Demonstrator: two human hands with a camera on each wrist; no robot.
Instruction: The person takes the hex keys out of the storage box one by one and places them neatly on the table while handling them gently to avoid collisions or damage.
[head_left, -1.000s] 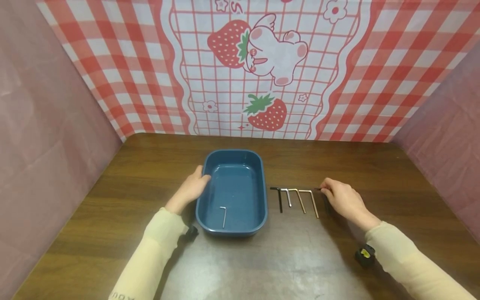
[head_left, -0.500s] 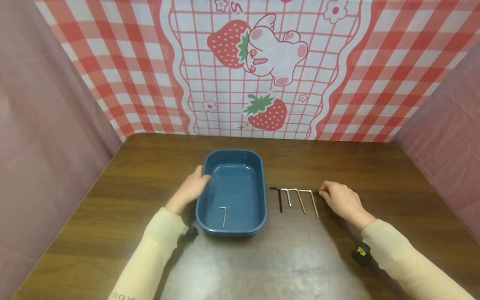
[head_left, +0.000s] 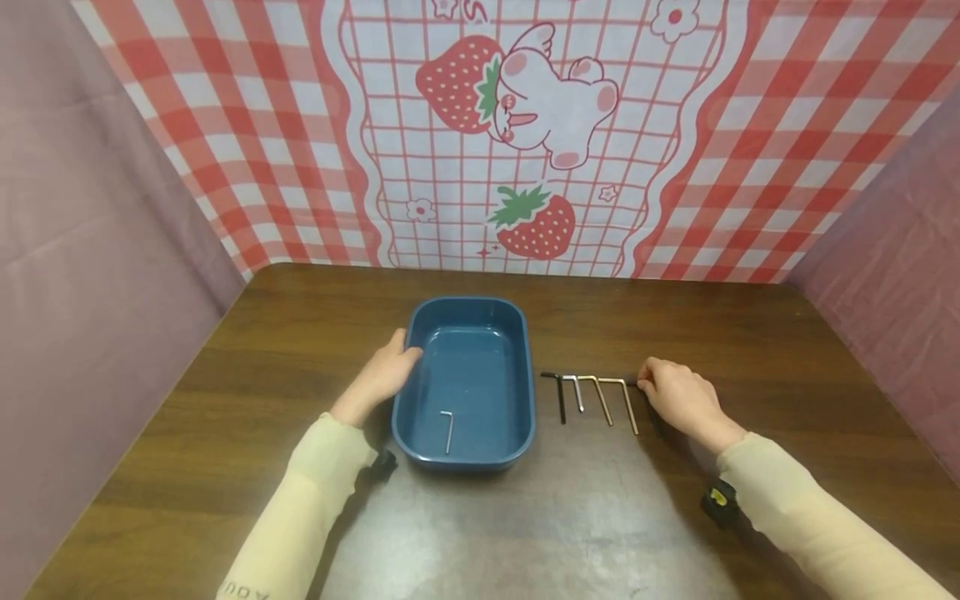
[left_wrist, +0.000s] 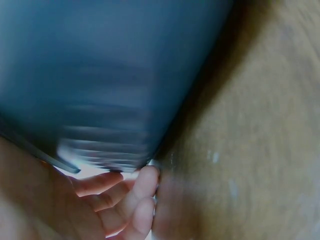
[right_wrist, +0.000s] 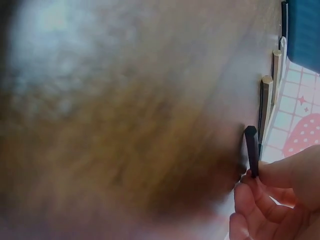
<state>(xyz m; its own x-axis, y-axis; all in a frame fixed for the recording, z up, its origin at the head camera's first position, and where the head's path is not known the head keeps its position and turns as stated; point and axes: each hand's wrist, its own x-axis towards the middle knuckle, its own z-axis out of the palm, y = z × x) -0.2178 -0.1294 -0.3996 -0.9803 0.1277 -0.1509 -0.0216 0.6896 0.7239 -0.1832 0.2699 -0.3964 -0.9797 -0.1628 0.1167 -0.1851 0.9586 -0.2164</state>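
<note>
My left hand [head_left: 381,377] grips the left wall of a blue rectangular tray [head_left: 467,367], thumb over the rim and fingers against the outside [left_wrist: 145,181]. A small silver hex key [head_left: 449,435] lies inside near the front. My right hand [head_left: 681,398] pinches a black hex key [right_wrist: 252,150] between thumb and fingers, low over the table at the right end of a row of hex keys. From the left, the row has a black hex key [head_left: 561,404], a short silver hex key [head_left: 578,397] and two brass-coloured ones, the larger brass hex key [head_left: 630,410] nearest my right hand.
The wooden table [head_left: 525,533] carries the tray and the keys. A red-and-white checked cloth [head_left: 277,167] with strawberries hangs along its back edge, and pink cloths [head_left: 97,250] hang at both sides. Small black cameras [head_left: 720,502] are worn at both wrists.
My right hand has shifted slightly left with the black hex key, bringing it closer to the larger brass one. The left hand and the tray stay where they were.
</note>
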